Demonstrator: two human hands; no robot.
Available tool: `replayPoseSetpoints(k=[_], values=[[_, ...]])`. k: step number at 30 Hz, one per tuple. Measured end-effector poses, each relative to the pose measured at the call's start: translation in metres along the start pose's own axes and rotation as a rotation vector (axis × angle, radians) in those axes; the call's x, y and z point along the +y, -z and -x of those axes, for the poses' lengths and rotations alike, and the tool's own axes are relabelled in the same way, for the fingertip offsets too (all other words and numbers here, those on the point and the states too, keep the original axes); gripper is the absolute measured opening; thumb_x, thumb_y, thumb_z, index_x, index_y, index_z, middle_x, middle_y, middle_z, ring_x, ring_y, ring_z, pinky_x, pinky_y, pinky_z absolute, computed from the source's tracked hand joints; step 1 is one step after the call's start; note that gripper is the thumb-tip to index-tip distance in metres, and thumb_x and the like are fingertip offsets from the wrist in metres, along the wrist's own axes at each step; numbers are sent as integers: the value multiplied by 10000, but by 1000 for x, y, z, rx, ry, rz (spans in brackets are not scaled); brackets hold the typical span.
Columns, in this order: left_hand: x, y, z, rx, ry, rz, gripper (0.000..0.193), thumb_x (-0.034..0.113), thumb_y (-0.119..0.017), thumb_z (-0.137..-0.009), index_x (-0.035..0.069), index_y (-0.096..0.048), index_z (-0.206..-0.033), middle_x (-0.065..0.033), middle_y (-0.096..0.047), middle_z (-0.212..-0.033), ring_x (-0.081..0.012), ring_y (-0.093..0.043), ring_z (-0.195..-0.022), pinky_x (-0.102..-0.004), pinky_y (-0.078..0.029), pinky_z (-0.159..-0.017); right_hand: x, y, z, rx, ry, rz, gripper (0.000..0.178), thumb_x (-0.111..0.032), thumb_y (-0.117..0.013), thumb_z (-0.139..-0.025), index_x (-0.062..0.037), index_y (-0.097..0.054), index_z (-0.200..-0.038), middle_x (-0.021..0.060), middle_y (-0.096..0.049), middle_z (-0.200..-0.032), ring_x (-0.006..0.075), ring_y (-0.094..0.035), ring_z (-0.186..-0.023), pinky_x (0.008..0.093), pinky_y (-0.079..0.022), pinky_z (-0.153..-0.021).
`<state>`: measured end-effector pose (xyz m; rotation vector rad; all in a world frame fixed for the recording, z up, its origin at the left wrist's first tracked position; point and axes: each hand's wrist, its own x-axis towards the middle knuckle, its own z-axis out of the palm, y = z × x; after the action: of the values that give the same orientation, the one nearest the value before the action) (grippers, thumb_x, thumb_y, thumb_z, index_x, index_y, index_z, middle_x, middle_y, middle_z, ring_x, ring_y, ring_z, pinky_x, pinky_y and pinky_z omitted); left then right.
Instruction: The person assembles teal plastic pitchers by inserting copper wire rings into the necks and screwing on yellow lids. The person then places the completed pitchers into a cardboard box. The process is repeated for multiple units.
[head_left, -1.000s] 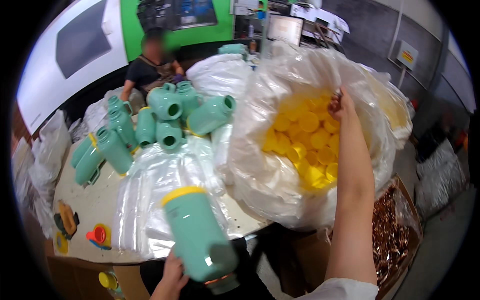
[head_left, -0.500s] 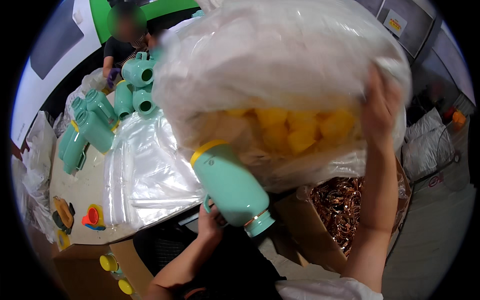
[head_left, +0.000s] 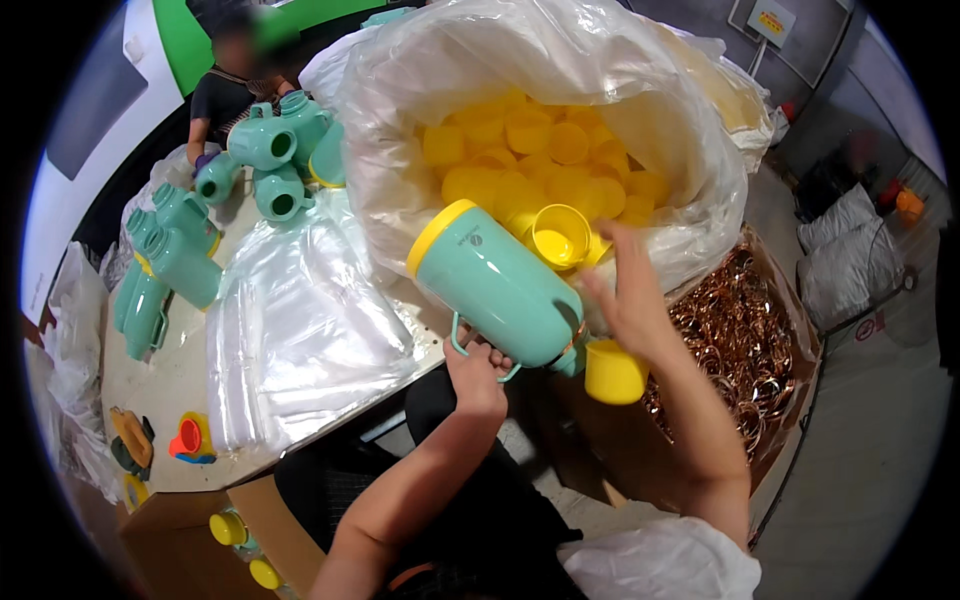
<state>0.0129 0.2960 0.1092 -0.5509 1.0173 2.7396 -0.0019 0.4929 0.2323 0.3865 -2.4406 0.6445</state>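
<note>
My left hand (head_left: 477, 370) grips the handle of a mint-green insulated jug (head_left: 505, 285). The jug lies tilted, its yellow base up to the left and its neck low on the right. Beside the neck is a yellow cup-shaped cap (head_left: 615, 372), its far edge against the jug; whether it sits on the neck I cannot tell. Just above that cap, my right hand (head_left: 635, 300) has its fingers spread, tips close to another yellow cap (head_left: 560, 237) at the bag's mouth. A large clear plastic bag (head_left: 700, 170) gapes open behind, full of yellow caps (head_left: 530, 130).
Mint-green jugs (head_left: 185, 260) stand and lie on the table's left. Flat clear plastic bags (head_left: 310, 330) cover its middle. A carton of copper-coloured rings (head_left: 740, 340) stands at right. A co-worker's gloved hand (head_left: 205, 160) is at the far left. An orange-handled tool (head_left: 130, 435) lies near left.
My right hand has come down from the bag's upper edge to beside the jug's neck. The bag's mouth now gapes wider, showing the caps. The jug has moved up and right, and a cap is now at its neck.
</note>
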Motion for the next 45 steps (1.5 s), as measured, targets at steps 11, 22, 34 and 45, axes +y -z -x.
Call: replayPoseSetpoints(k=[11,22,34,45], values=[[-29,-21,10,-64,59,79,426,-123,-390,-944,134,-484,-1271,-52,-559,-1027,-133,-534,-765,-294,-493,-682,53,14,101,239,-653,-325,188,-103,-651,-952,26,-637,-1088,92,-684,-932,160,-638,-812,304,-519,-746],[9,22,30,-139,69,58,403,-105,-438,-916,111,-495,-1252,-5,-563,-937,-116,-562,-728,-243,-456,-635,32,2,25,-66,263,214,203,-10,-646,-815,-32,-662,-1016,152,-616,-1116,336,-582,-1094,393,-504,-918],[75,103,103,176,-21,297,312,-123,-453,-919,130,-480,-1100,-10,-512,-888,-110,-471,-656,-235,-405,-573,-17,-39,39,257,-178,-385,587,-175,-712,-875,-41,-465,-1390,175,-549,-1228,318,-570,-1141,398,-482,-985],[130,198,179,305,-152,-307,321,-90,-481,-926,102,-460,-1183,19,-494,-809,-46,-374,-532,-196,-363,-514,-97,-90,161,-375,-108,-812,636,-153,-729,-785,-50,-531,-1380,179,-500,-1430,382,-453,-1322,455,-345,-1151]])
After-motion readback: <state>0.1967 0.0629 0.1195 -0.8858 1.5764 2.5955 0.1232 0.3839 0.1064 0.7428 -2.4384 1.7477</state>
